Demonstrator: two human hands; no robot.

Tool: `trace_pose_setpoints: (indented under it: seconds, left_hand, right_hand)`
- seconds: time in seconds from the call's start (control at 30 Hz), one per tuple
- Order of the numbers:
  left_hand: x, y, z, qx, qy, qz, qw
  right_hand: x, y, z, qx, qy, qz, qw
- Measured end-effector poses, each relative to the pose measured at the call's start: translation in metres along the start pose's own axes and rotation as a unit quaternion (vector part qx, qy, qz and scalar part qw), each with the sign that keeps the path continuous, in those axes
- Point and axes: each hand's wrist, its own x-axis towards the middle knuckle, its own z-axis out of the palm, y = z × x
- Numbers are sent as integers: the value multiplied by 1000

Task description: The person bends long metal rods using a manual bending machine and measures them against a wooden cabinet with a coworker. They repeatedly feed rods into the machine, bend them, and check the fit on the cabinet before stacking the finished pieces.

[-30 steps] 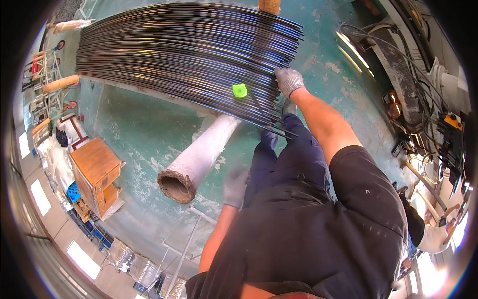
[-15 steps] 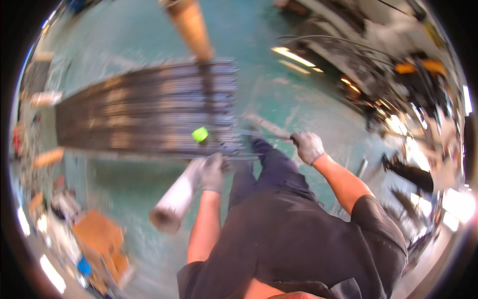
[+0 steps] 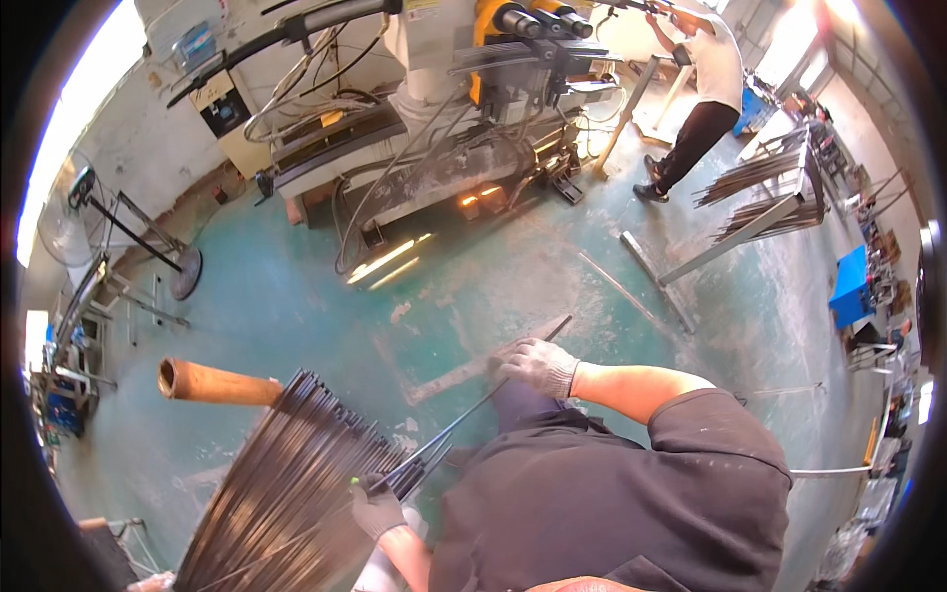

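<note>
My right hand (image 3: 538, 364), in a grey glove, grips a few thin dark metal rods (image 3: 473, 412) near their far ends, out over the green floor. My left hand (image 3: 375, 505), also gloved, holds the same rods lower down, where they leave the big bundle of dark rods (image 3: 286, 483) at the lower left. The bundle lies across a rusty orange pipe (image 3: 209, 383). The held rods run slantwise from the bundle up to the right hand.
A large machine (image 3: 464, 109) with cables and hoses stands at the top. Another person (image 3: 700, 89) works beside a rod rack (image 3: 769, 192) at the upper right. A fan on a stand (image 3: 89, 222) is at the left. Flat metal strips (image 3: 464, 370) lie on the floor.
The view has swung away from the bundle toward the machine. My right hand has drawn a few rods out of the bundle, and my left hand has come onto them.
</note>
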Motion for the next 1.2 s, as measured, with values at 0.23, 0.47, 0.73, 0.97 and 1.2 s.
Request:
trace_pose_setpoints:
  seconds: [0.23,0.47,0.73,0.97,1.2]
  left_hand:
    - [-47,15,110,182,-77,169,966]
    - [-59,-3,277,177,-61,192,963]
    - [-30,-79,405,238,-159,183,940]
    - [59,-11,455,203,-131,197,950]
    - [162,-48,538,177,-232,133,947]
  right_hand:
    - [-58,143,22,8,-46,132,990]
    - [-61,277,-9,-48,-46,250,966]
    - [-5,336,-22,-26,61,268,961]
    - [76,408,-90,-83,286,292,909]
    - [188,416,-136,-125,368,249,887]
